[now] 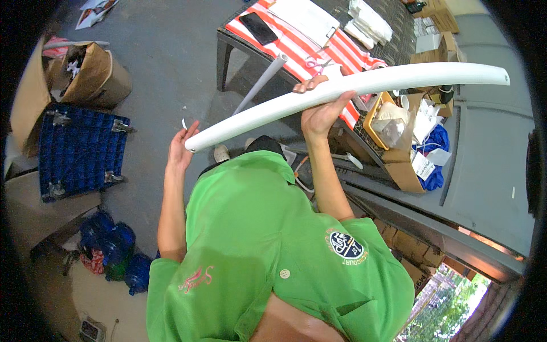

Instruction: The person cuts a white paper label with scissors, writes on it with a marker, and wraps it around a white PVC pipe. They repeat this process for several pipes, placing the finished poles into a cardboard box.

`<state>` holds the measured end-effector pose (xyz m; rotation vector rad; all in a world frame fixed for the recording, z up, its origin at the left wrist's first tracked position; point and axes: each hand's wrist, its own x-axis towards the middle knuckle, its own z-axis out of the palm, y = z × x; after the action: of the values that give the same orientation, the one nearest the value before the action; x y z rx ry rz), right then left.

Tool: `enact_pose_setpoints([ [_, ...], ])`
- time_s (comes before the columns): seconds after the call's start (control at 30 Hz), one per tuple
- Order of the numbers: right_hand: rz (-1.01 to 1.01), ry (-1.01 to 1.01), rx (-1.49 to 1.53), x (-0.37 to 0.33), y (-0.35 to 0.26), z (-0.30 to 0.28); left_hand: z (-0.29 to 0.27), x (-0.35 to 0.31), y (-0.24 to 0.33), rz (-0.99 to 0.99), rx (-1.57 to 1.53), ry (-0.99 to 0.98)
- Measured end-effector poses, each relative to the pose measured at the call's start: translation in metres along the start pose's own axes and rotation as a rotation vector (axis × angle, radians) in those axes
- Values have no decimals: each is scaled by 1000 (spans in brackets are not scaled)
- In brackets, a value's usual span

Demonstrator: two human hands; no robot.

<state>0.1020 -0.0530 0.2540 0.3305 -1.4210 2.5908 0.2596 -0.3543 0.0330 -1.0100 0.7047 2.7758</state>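
Observation:
A long white tube with rounded sides and a small hole near each end stretches across my front, rising to the right. It looks bowed in this wide view. My left hand is closed at its lower left end, with the fingers partly behind it. Around the middle, my right hand grips from below, thumb on the near side and fingertips showing over the far edge. A thin white curved sliver shows beside my left fingertips; whether it touches them is unclear.
Ahead stands a dark table with a red-and-white striped cloth, phone, clipboard and pink-handled scissors. A grey tube leans beside it. A yellow tray and cardboard box sit right; a blue wheeled platform left.

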Motion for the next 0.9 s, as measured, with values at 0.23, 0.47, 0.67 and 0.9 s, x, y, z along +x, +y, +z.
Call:
enact_pose_setpoints([
  [0.23, -7, -170, 162, 64, -42, -3, 32, -6, 11, 456, 719, 260],
  [0.47, -29, -277, 273, 101, -54, 8, 197, -59, 49, 751, 806, -43],
  [0.67, -5, -428, 260, 108, -44, 29, 323, -118, 63, 970, 939, -252],
  [0.9, -74, -351, 201, 99, -43, 77, 384, -133, 65, 1424, 1145, -217],
])
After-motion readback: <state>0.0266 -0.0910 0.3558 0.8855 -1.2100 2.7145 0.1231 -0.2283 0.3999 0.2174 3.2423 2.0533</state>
